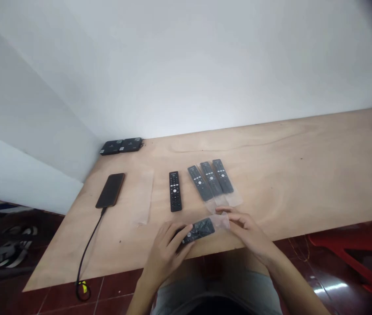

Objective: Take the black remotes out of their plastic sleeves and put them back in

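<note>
Where remotes lie, wooden table, pale wall

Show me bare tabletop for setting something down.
Widest: wooden tabletop right of the three sleeved remote controls. A strip also lies bare between the unsleeved remote control and the wall. Crowded: around the left hand and right hand, which hold another sleeved remote control.

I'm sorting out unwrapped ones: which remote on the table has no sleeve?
The bare remote, lying just left of the three sleeved remotes; the handled remote has translucent plastic over it too.
</note>
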`<state>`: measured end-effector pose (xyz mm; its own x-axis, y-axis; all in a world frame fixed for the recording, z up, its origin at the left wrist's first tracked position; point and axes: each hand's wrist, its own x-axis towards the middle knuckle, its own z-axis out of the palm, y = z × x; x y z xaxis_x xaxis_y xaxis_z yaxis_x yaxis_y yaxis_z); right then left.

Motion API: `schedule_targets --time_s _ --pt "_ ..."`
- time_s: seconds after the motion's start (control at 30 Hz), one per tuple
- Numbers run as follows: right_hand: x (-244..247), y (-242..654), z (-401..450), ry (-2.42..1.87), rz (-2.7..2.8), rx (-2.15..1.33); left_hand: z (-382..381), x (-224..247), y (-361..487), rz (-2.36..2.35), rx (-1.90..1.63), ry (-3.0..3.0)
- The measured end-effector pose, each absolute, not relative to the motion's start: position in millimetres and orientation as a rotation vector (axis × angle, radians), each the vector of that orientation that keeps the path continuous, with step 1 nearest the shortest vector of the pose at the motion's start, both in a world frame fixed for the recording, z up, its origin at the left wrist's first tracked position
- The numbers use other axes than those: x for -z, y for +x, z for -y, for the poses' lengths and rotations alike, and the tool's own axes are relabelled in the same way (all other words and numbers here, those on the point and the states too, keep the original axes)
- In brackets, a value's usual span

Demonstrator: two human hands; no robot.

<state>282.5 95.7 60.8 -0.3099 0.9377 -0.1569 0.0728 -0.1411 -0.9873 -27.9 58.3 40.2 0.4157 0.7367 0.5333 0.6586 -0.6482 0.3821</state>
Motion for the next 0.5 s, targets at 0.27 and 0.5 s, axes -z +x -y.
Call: schedule_targets --time_s 0.27,0.5 --pt "-58 266 -97 -1.232 1.381 -1.508 -59 -38 -27 -1.215 -0.964 2.571" --pt "-55 262 -96 -1.307 1.321 -1.559 -60 -39 -26 -1.229 -1.010 2.553"
